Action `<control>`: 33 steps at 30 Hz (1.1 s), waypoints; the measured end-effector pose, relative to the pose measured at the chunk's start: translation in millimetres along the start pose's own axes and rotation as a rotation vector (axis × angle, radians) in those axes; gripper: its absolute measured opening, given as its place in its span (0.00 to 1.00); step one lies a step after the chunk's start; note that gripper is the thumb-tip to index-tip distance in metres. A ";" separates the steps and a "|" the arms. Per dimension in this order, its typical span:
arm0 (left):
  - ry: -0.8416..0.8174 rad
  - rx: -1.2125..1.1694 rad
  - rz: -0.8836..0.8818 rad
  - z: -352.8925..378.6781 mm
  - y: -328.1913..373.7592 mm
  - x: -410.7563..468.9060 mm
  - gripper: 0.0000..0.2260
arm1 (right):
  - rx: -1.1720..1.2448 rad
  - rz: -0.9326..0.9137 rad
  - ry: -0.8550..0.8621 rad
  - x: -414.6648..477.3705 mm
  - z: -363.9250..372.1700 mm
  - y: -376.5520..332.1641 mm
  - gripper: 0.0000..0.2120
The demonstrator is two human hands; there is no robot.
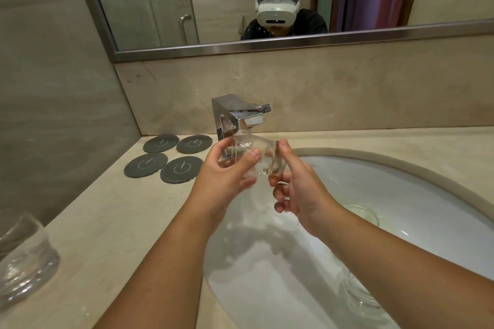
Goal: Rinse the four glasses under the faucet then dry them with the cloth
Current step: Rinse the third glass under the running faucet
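2 bare forearms reach forward and converge. The left hand (230,171) grips a glass (258,153), thumb across its near side, fingers curled behind it. The right hand (296,189) holds the glass's other end, thumb on top, fingers curled beneath.

Lighting: warm, moderate, indoor, from overhead. Shadows: soft, of both forearms, cast into the sink (401,195). Glare: bright highlights on the chrome faucet (235,115) and the mirror frame (267,46). Distortion: wide-angle bowing of straight lines toward the edges. Blur: glass at lower left (24,256) stretched and soft; held glass (256,155) smeared by running water.
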State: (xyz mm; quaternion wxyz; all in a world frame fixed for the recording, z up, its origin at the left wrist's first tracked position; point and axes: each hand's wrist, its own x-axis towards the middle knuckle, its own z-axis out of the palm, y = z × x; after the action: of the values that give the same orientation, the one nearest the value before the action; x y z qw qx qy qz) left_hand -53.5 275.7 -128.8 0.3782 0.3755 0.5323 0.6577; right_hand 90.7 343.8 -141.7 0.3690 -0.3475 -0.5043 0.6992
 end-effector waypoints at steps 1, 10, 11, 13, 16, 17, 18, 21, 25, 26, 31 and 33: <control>0.015 -0.006 -0.002 0.4 1.0 -0.5 0.34 | 0.003 -0.003 -0.021 -0.3 0.1 -0.1 0.23; -0.084 0.027 -0.047 0.0 -2.6 0.1 0.41 | 0.012 -0.059 0.030 -1.5 0.2 0.5 0.20; -0.070 0.028 -0.033 -0.7 -2.4 0.5 0.40 | 0.003 -0.058 0.033 -1.5 0.3 0.6 0.21; -0.043 0.008 -0.017 -1.6 -1.2 0.3 0.39 | -0.009 -0.054 0.044 -1.4 0.9 -0.2 0.25; -0.018 -0.031 -0.020 -0.2 1.0 -0.5 0.35 | -0.031 -0.066 0.049 -1.4 1.1 -1.7 0.29; -0.015 -0.036 -0.023 0.8 2.0 -1.4 0.34 | -0.040 -0.073 0.035 -1.5 1.3 -1.4 0.28; -0.013 -0.034 -0.025 0.9 1.7 -1.5 0.35 | -0.044 -0.081 0.014 -1.9 1.4 -0.8 0.25; -0.016 -0.018 -0.043 0.0 -0.5 -0.7 0.39 | -0.058 -0.114 -0.007 -3.3 2.1 0.8 0.18; -0.056 0.044 -0.042 1.5 -0.6 -1.2 0.39 | -0.029 -0.119 0.057 -2.8 2.4 -0.1 0.22; -0.060 0.045 -0.040 1.3 -0.7 -1.0 0.38 | -0.014 -0.108 0.072 -2.6 2.2 -0.5 0.24; -0.087 0.080 0.023 -0.6 -1.9 -1.4 0.34 | 0.000 -0.066 0.076 -1.5 1.5 0.1 0.32; -0.057 0.094 0.063 0.9 0.5 -2.7 0.28 | 0.011 -0.050 0.045 -2.1 2.1 -0.5 0.30</control>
State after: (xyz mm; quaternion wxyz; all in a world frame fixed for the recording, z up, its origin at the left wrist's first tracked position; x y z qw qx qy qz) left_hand -51.5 273.6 -128.4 0.3543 0.4281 0.5392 0.6328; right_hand 90.0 341.1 -140.5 0.3994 -0.3485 -0.5003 0.6846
